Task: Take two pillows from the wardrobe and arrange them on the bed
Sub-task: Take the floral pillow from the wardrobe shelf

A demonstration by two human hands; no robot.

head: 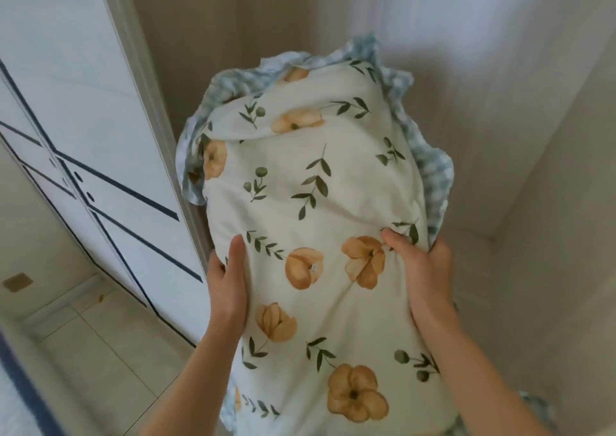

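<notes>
Bottom of the cream floral pillow with blue-check frill (320,202) is cut off; fingers behind it hidden. Left hand (228,289) & right hand (423,269) clasp its sides, pillow between them, inside the beige wardrobe (500,102).

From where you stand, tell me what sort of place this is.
Most likely a bedroom, at an open built-in wardrobe. Both hands hold a floral pillow with a checked ruffle in front of a bare beige compartment. White cupboard doors with dark trim run along the left above a tiled floor.
</notes>
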